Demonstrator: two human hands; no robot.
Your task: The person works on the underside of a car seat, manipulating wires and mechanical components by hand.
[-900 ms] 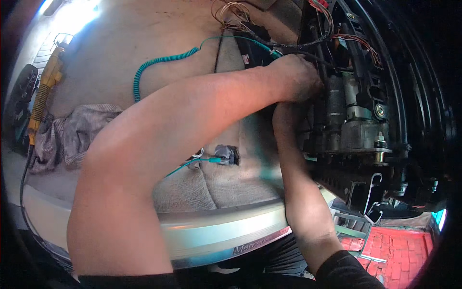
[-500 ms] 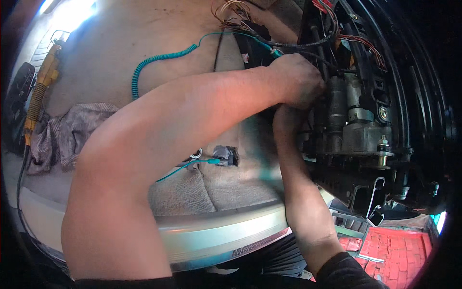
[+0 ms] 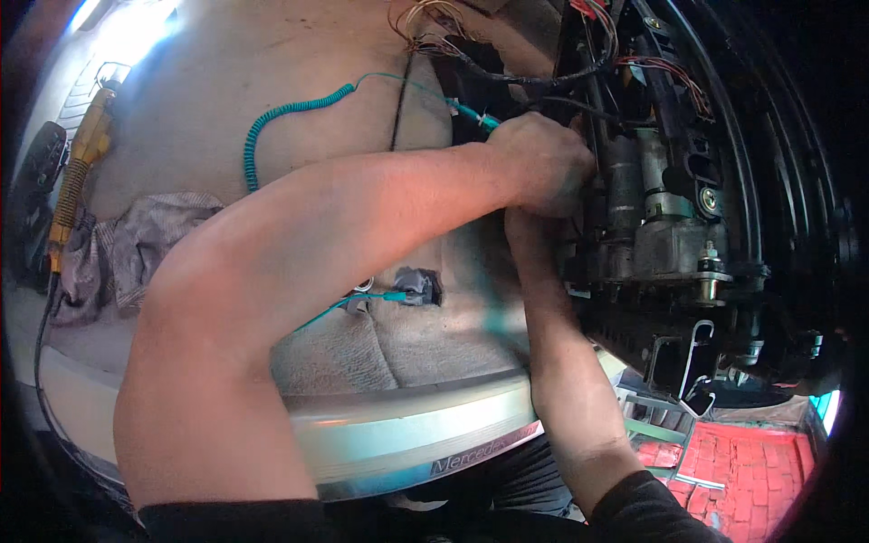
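Note:
My left hand (image 3: 543, 163) is closed, knuckles up, beside the underside of a tipped car seat (image 3: 688, 271). A teal test light (image 3: 475, 115) sticks out of this hand to the upper left; its tip is hidden. From it a teal coiled cord (image 3: 294, 105) runs over the carpet and passes behind my left forearm. A teal clip (image 3: 395, 297) sits at a cut-out in the carpet, by grey padding. My right forearm (image 3: 570, 371) reaches up under my left hand, so the right hand's fingers are hidden. Grey cylindrical motors (image 3: 623, 185) lie just right of my hands.
Loose wires (image 3: 434, 23) and a black harness spread at the top. A yellow work lamp (image 3: 77, 172) and a crumpled grey cloth (image 3: 163, 235) lie at the left. A pale door sill (image 3: 425, 425) crosses in front; red brick-patterned floor (image 3: 742, 471) shows lower right.
My left hand has shifted slightly left and down, and more of the test light shows, tilted further. The seat and carpet have also shifted slightly left in the view.

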